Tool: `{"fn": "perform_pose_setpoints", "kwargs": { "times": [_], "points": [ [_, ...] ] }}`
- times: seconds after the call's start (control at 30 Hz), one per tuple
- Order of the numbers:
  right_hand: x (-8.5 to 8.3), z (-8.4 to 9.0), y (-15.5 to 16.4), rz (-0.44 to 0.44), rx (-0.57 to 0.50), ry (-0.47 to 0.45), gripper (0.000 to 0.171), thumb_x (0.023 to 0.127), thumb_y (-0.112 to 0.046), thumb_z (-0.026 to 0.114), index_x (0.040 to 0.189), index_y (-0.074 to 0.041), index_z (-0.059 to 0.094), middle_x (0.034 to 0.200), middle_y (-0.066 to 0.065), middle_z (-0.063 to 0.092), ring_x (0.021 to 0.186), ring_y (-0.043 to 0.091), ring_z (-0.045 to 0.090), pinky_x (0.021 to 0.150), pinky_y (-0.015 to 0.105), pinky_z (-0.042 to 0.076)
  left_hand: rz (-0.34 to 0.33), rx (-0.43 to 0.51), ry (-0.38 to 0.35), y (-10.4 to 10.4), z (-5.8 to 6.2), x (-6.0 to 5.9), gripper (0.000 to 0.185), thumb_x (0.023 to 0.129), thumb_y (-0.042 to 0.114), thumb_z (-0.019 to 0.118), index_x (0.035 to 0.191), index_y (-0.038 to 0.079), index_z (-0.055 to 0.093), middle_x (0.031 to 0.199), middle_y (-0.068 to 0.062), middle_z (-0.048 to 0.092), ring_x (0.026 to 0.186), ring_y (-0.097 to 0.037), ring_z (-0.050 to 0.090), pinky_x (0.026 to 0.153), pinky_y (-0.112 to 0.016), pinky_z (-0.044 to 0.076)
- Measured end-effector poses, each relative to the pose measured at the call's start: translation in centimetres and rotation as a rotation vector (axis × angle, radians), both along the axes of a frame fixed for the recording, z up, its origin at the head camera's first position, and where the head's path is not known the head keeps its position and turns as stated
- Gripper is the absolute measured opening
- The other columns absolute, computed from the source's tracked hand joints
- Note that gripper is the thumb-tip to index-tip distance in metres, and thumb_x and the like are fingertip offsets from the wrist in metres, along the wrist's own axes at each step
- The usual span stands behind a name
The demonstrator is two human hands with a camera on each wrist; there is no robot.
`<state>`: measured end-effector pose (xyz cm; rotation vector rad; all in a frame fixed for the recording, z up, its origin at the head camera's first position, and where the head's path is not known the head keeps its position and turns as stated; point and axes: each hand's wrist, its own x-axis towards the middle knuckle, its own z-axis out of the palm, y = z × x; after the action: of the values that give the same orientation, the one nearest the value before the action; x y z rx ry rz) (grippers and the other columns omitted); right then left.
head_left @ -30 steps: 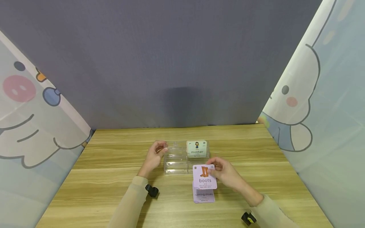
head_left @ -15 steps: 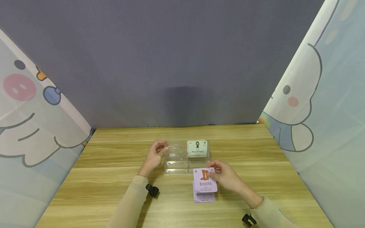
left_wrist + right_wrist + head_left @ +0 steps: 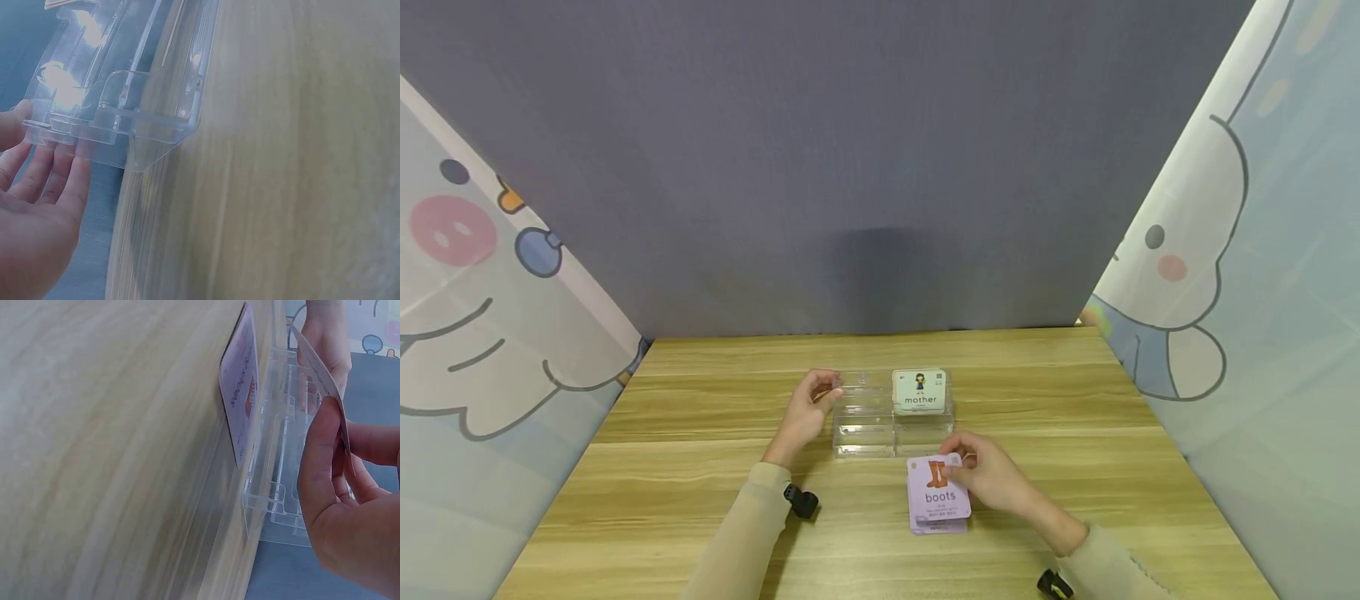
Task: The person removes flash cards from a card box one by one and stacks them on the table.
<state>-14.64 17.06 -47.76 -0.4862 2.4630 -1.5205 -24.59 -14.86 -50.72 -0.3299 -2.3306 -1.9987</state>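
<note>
**Near the clear tray: one card filed, the boots card over the pile**

Beside the clear tray (image 3: 891, 414), at its near right corner, we see our right hand (image 3: 988, 479) pinching the purple "boots" card (image 3: 937, 493) between thumb and fingers. In the right wrist view the card (image 3: 319, 375) is lifted clear of the wood, while a second purple card (image 3: 240, 419) lies flat on the tabletop (image 3: 700, 500) under it, so the held card sits just above the pile, not yet released. Our left hand (image 3: 808, 412) is at the tray's left end; the left wrist view shows its fingers (image 3: 59, 172) nearly straight and touching the plastic wall (image 3: 125, 119), steadying it, not clasping it.

As for progress, we judge the work barely begun. Only the "mother" card (image 3: 920, 390) stands in the tray, in the far right slot. The slots left of it and those nearer us look bare, though clear plastic makes that hard to confirm. At least two purple cards are outside the tray.

For room, the tray sits well in from every tabletop edge. Wood lies open to its left and right and between it and the grey backdrop (image 3: 880, 167). The tight spot is in front of the tray, where the pile lies just beside its front wall, with our right hand over it.
</note>
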Motion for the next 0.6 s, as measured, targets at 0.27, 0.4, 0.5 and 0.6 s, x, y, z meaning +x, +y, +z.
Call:
{"fn": "perform_pose_setpoints", "kwargs": {
  "times": [0.27,0.4,0.5,0.6],
  "points": [
    [0.2,-0.32,-0.32,0.019,0.041,0.006,0.022,0.087,0.001,0.072,0.108,-0.004,0.065,0.092,0.006,0.061,0.071,0.014,0.06,0.057,0.026,0.054,0.001,0.001,-0.004,-0.02,-0.06,-0.03,0.032,0.101,-0.001,0.06,0.131,-0.01,0.051,0.129,-0.028,0.056,0.124,-0.039,0.055,0.108,-0.047,0.044],
    [0.25,-0.38,-0.41,0.03,0.047,0.009,0.021,0.087,0.001,0.073,0.106,-0.004,0.065,0.091,0.006,0.06,0.07,0.013,0.06,0.056,0.025,0.053,0.005,0.0,0.001,0.01,-0.04,0.01,0.032,0.1,-0.001,0.06,0.13,-0.009,0.053,0.128,-0.025,0.058,0.122,-0.038,0.056,0.107,-0.044,0.046],
    [0.24,-0.49,-0.46,0.029,0.055,0.006,0.022,0.087,0.001,0.073,0.106,-0.004,0.065,0.089,0.005,0.059,0.07,0.013,0.06,0.055,0.026,0.054,0.003,-0.007,0.005,0.0,-0.04,0.01,0.032,0.101,-0.001,0.06,0.13,-0.009,0.052,0.129,-0.026,0.058,0.122,-0.038,0.056,0.106,-0.044,0.047],
    [0.28,-0.57,-0.51,0.029,0.051,-0.004,0.022,0.087,0.002,0.072,0.106,-0.004,0.065,0.089,0.005,0.058,0.07,0.012,0.06,0.053,0.028,0.055,0.001,-0.009,0.005,-0.02,-0.05,-0.01,0.032,0.101,0.0,0.06,0.131,-0.009,0.052,0.129,-0.027,0.057,0.123,-0.039,0.055,0.107,-0.045,0.046]
  ]
}}
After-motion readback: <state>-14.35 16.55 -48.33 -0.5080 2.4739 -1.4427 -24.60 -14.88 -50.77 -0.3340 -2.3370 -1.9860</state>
